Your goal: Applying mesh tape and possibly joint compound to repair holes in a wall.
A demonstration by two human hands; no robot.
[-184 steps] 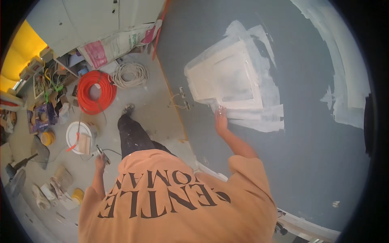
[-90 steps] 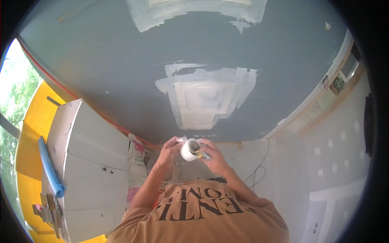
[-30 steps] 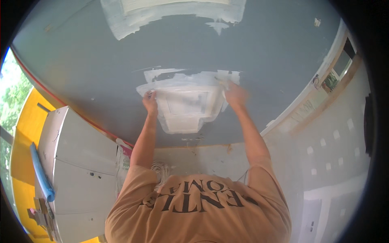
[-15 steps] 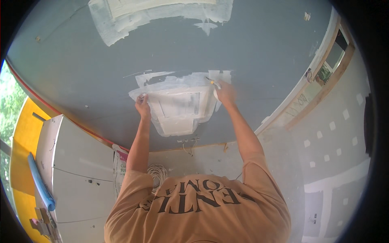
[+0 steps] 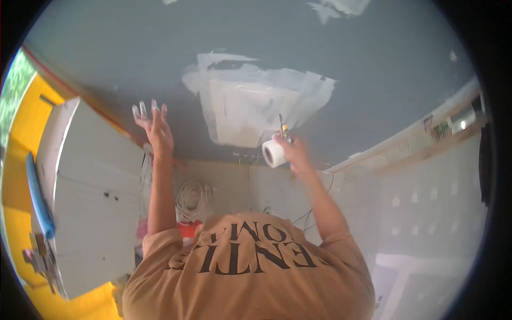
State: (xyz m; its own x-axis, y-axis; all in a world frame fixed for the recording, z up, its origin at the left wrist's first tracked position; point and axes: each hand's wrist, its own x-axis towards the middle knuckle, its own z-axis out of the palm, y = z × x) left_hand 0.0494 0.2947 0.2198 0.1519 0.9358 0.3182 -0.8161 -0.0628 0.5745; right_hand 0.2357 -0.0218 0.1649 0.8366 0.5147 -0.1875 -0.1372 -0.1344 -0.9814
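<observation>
My right hand (image 5: 292, 149) is closed around a roll of white mesh tape (image 5: 274, 152). In that same hand a slim knife with a yellow part (image 5: 285, 128) points up toward the board. A short piece of mesh seems to stand off the roll, beside the patch's lower edge. My left hand (image 5: 154, 125) is raised to the left of the patch, fingers spread and holding nothing; its fingertips are smeared white. Between and beyond both hands, a white plastered patch (image 5: 250, 104) with a squarish outline covers part of the grey board (image 5: 373, 80).
Loose wires (image 5: 245, 156) stick out below the patch. A coil of pale cable (image 5: 193, 200) hangs or lies beyond my left arm. On the left are a large white panel (image 5: 96, 202), a blue tube (image 5: 40, 197) and yellow boarding (image 5: 21, 138). To the right is a wall with filler spots (image 5: 416, 197).
My left hand has come off the patch's left edge and moved left, opening. My right hand has dropped to the patch's lower edge with the tape and knife. The view has shifted.
</observation>
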